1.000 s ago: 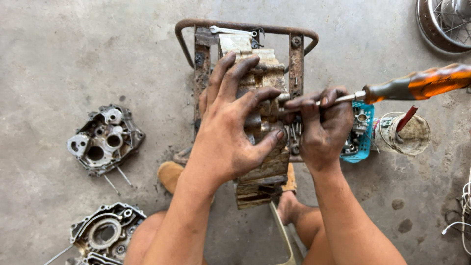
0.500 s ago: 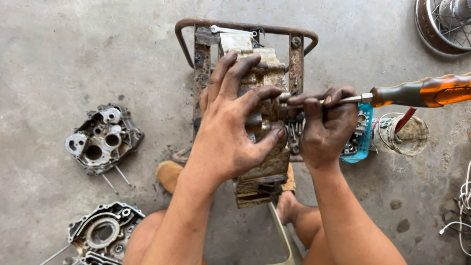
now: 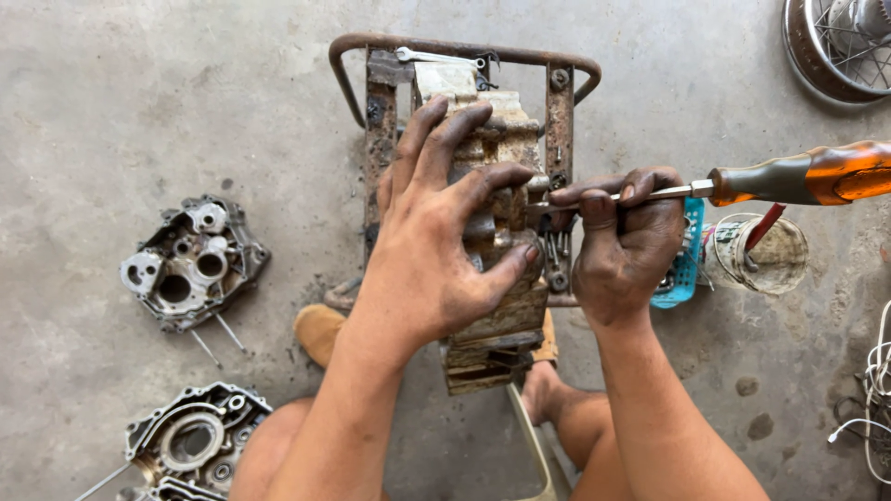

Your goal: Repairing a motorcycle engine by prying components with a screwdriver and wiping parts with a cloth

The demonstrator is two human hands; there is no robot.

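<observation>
A blue basket (image 3: 688, 269) with small metal parts in it is seen on the floor (image 3: 139, 93) just right of the right hand (image 3: 624, 246), and beside it a round, grimy tub (image 3: 763, 255) from which a red-handled tool (image 3: 763, 225) sticks out; what else the tub holds cannot be told. The floor is bare grey concrete, stained and pitted, and the work is done outdoors or in a shed, which of the two cannot be told. A rusty tube-steel stand (image 3: 464, 46) is set on it, with a small spanner (image 3: 436, 56) laid across its top bar. Over the stand, a dirty finned metal block (image 3: 497, 315), caked in brown grime, is gripped from above by the left hand (image 3: 436, 250), fingers spread and curled round its sides. The right hand's grip is closed tight on the steel shaft of a screwdriver (image 3: 798, 176) with an amber, translucent handle, the tip pressed against the block's right side. Both hands are blackened with grease. Two cast-aluminium engine cases are laid on the floor to the left, well apart from the block: one (image 3: 190, 264) with long studs standing out, the other (image 3: 190, 441) at the lower edge. A spoked wheel (image 3: 840, 46) is cut off at the upper right corner, and white wire (image 3: 872, 390) is coiled at the right edge.
</observation>
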